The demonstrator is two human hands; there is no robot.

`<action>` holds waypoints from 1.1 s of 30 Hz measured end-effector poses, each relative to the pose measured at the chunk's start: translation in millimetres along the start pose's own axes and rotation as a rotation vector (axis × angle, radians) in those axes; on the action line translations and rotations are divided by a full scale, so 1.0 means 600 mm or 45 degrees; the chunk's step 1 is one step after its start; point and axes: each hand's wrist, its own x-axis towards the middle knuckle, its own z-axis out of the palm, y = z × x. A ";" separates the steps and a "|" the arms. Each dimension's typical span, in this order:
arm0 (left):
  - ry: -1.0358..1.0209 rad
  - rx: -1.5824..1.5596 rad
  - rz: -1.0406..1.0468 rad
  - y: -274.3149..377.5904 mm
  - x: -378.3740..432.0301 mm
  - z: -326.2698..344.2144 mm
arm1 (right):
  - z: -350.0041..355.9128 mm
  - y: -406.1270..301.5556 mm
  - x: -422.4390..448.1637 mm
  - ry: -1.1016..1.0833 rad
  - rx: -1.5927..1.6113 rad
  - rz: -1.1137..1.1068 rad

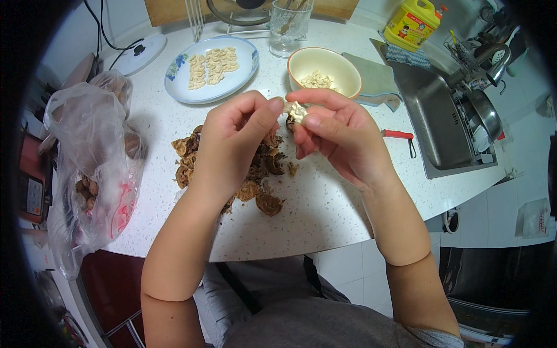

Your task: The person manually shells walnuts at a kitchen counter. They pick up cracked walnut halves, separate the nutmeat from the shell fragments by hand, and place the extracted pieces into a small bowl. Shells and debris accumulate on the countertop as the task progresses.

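Observation:
In my right hand (339, 130), between thumb and fingers, is a pale, mostly peeled walnut kernel (298, 113). My left hand (243, 135) meets it from the other side, thumb and finger pinched at its edge on what looks like a thin scrap of walnut skin (287, 107). Both hands hover above a heap of broken walnut shells (248, 190), which my left hand partly hides. Beyond them stands a cream bowl (309, 58) with pale kernel pieces (320, 80) in it. A blue-rimmed oval plate (243, 80) carries more pale pieces (213, 63), laid in rows.
Clear plastic bags (87, 130) at the left hold whole walnuts (87, 189). A glass goblet (283, 35) stands behind the bowl, beside a folded cloth (372, 74). A red-handled tool (397, 134) lies near the steel sink (435, 117). A yellow detergent jug (411, 26) stands behind.

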 end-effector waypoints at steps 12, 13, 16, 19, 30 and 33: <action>0.030 0.034 0.128 -0.012 -0.001 0.007 | 0.006 -0.003 -0.002 -0.002 -0.257 -0.028; 0.035 0.036 0.121 -0.012 -0.001 0.007 | 0.006 -0.003 -0.001 -0.003 -0.258 -0.028; 0.075 0.023 0.105 -0.013 0.000 0.005 | 0.005 -0.002 -0.001 -0.043 -0.198 -0.008; 0.122 0.043 0.088 -0.013 0.002 0.005 | -0.001 -0.007 -0.003 -0.129 -0.036 0.032; 0.151 0.200 0.224 -0.015 0.001 0.011 | 0.008 -0.006 -0.003 0.010 -0.219 -0.109; 0.134 0.161 0.200 -0.011 -0.001 0.012 | 0.009 -0.005 -0.004 0.049 -0.276 -0.144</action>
